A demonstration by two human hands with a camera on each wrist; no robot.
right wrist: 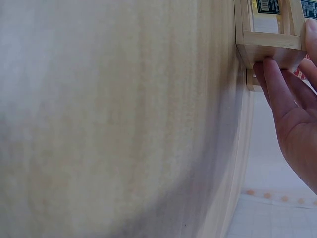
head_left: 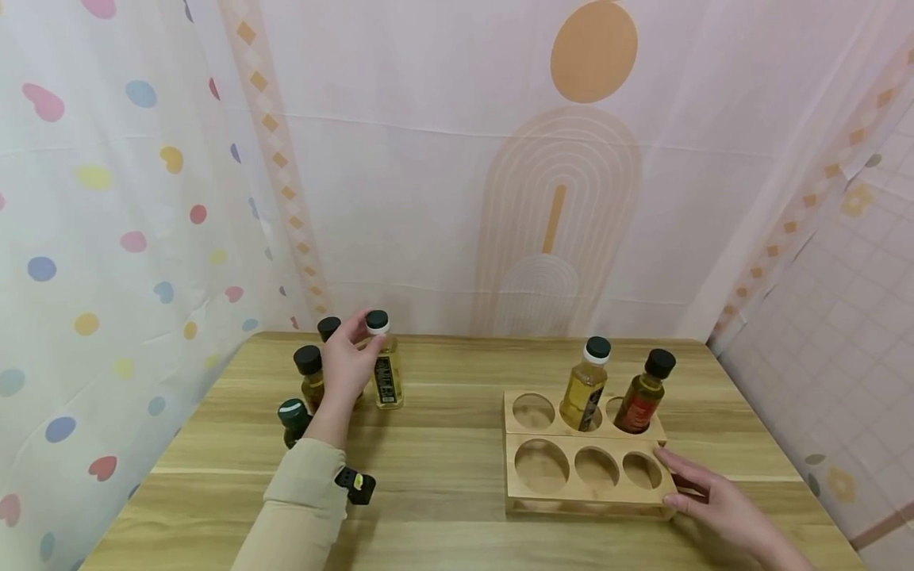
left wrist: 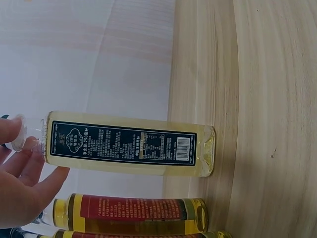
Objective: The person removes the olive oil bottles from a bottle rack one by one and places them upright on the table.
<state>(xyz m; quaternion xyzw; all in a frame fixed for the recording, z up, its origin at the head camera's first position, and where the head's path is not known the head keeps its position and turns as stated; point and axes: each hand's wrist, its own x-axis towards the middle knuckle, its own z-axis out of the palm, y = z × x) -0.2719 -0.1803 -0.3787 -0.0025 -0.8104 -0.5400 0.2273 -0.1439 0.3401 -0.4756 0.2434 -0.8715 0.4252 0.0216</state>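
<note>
My left hand (head_left: 351,361) pinches an oil bottle (head_left: 388,377) at its neck, just below the dark green cap. The bottle is upright, pale yellow, with a black printed label (left wrist: 124,143) facing the left wrist camera. Right beside it stand darker oil bottles, one with a red label (left wrist: 133,208), partly hidden behind my hand and wrist. At the right, my right hand (head_left: 721,507) grips the right end of a two-tier wooden bottle rack (head_left: 593,500), thumb at the front corner, fingers against the end face (right wrist: 270,53).
In the rack's back row stand a pale oil bottle (head_left: 584,388) with a green cap and a red-labelled oil bottle (head_left: 639,396). The front row's round holes hold nothing. A green-capped bottle (head_left: 293,420) stands left of my forearm. Patterned curtains (head_left: 400,198) border the table (head_left: 443,468).
</note>
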